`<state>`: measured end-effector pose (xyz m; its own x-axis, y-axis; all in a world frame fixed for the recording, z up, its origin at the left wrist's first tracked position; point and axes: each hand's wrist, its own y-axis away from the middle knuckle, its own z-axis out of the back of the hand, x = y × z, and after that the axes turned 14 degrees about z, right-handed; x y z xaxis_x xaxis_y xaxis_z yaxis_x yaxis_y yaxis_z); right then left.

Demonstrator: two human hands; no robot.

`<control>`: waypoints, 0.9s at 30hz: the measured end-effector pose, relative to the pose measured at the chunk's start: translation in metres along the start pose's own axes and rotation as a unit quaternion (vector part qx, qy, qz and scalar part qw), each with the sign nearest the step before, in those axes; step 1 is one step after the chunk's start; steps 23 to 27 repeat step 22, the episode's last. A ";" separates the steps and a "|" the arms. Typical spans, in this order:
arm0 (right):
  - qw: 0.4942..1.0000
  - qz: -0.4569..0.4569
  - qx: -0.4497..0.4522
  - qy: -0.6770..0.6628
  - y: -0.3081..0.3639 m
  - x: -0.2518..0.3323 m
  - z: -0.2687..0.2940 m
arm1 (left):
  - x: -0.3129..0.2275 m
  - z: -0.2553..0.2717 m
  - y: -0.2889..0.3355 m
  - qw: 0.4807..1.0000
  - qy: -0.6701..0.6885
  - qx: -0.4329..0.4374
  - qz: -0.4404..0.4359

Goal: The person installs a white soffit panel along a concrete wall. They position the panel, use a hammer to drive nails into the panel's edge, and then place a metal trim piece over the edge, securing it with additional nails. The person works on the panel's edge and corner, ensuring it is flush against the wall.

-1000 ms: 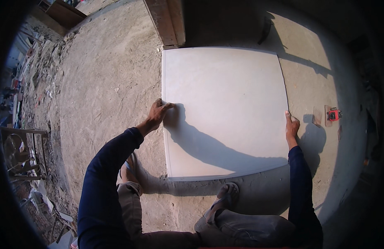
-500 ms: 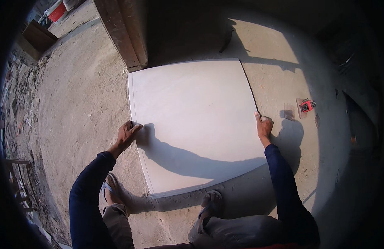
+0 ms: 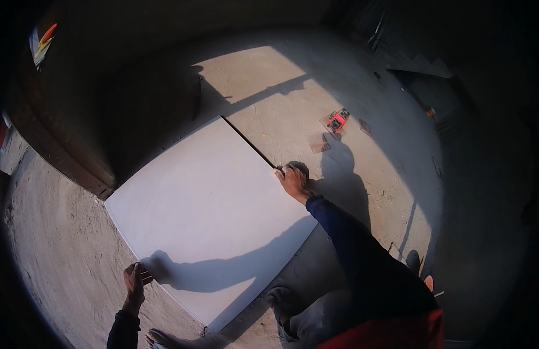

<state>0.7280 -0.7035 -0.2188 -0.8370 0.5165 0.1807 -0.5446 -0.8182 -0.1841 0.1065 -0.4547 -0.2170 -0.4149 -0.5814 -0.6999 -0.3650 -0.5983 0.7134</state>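
A large flat white panel (image 3: 205,198) lies on the dusty ground before me, its corners turned like a diamond. On its right edge, my right hand (image 3: 294,182) is closed, the thumb over the top face and the fingers curled at the side. My left hand (image 3: 134,283) is at the panel's left edge, its fingers bent with gaps between them and no clear grip on the board. A shadow of my arm falls across the panel's near part. My sandalled foot (image 3: 286,299) is beside the near edge.
A brown post (image 3: 77,160) stands at the panel's left corner. Beyond the right edge, a small red and black device (image 3: 338,120) lies on the floor by clear plastic pieces (image 3: 319,143). Deep shadow covers the far and right sides.
My view has swung right, so the panel appears turned and lower left. My left hand has loosened from its pinch on the left edge; the right still grips the right edge.
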 end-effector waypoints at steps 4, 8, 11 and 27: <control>0.997 0.036 -0.043 -0.060 0.006 0.017 0.067 | 0.008 0.035 0.014 0.990 -0.097 -0.069 0.077; 0.977 0.036 0.063 -0.201 0.048 0.057 0.184 | -0.042 0.076 0.065 0.971 -0.226 -0.026 0.076; 0.935 0.080 0.145 -0.313 0.102 0.099 0.283 | -0.107 0.082 0.135 0.950 -0.306 0.042 -0.046; 0.910 -0.125 0.270 -0.288 0.294 0.243 0.555 | -0.451 -0.046 0.491 0.943 -0.273 0.140 -0.131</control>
